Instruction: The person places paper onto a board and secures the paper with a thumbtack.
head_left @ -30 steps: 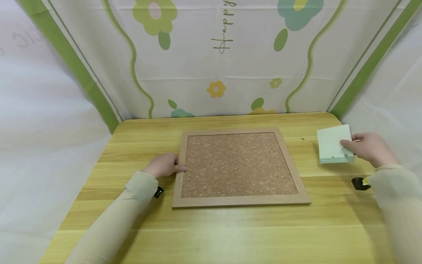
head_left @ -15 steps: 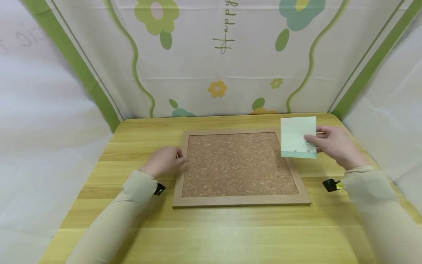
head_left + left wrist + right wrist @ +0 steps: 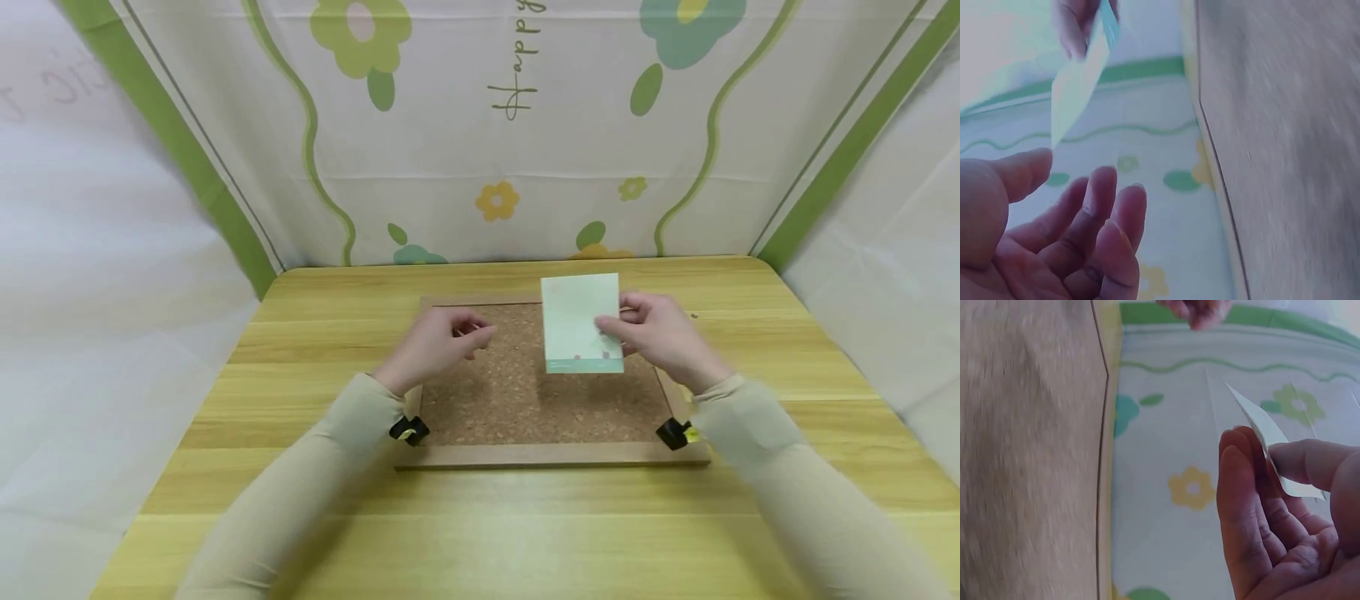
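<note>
Between the thumb and fingers of my right hand (image 3: 663, 337), a pale green sheet of note paper (image 3: 577, 317) is pinched by its right edge. A teal strip with small dots runs along its lower end. The sheet is held up above the framed cork board (image 3: 487, 408), covering part of it. My left hand (image 3: 438, 342) hovers over the board's left part, its fingers loosely bent and holding nothing. In the left wrist view the left thumb and fingers (image 3: 1104, 200) are spread apart, with the note paper (image 3: 1079, 94) beyond them. The right wrist view shows the paper (image 3: 1266, 431) thin and slightly curved.
The cork board's wooden frame (image 3: 555, 455) lies flat on a wood-grain table (image 3: 525, 533). A flower-printed cloth (image 3: 450, 125) hangs behind the table, with white cloth on both sides. A black wrist device (image 3: 408, 431) sits under each forearm.
My right hand has carried the note paper left from beside the board to above it. My left hand has let go of the board's left frame edge and moved right, over the cork.
</note>
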The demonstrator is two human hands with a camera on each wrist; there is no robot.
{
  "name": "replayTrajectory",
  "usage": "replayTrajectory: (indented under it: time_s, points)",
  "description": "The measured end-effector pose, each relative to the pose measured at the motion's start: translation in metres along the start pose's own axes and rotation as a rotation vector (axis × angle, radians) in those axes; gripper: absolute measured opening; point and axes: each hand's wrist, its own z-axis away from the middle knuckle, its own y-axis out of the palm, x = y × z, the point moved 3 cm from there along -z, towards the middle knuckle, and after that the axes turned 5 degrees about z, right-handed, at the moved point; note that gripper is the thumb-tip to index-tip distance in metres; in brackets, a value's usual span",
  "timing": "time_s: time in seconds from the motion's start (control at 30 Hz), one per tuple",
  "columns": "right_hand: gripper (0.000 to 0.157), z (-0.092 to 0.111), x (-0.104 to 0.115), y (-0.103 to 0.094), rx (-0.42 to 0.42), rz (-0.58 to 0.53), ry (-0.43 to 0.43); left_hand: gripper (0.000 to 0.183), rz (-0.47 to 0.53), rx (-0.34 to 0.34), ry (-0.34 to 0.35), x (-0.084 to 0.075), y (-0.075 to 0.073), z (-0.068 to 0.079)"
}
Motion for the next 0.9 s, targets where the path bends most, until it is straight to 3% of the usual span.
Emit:
replayTrajectory:
  time_s: [0.2,0.4,0.57,0.9]
  points:
    - [0.031,-0.005,0.008,0.034,0.069,-0.11,-0.029,0.033,0.188,0.033,-0.054,-0.002,0.013,-0.006]
    - [0.03,-0.005,0.014,0.055,0.106,-0.134,-0.027,0.026,0.238,0.046,-0.068,-0.002,0.016,-0.004]
    - [0.023,-0.006,0.014,0.066,0.135,-0.117,-0.026,0.025,0.231,0.049,-0.087,0.004,0.016,-0.001]
    - [0.025,-0.013,-0.003,0.077,0.186,-0.023,-0.002,0.021,0.176,0.074,-0.111,0.018,0.015,0.0]
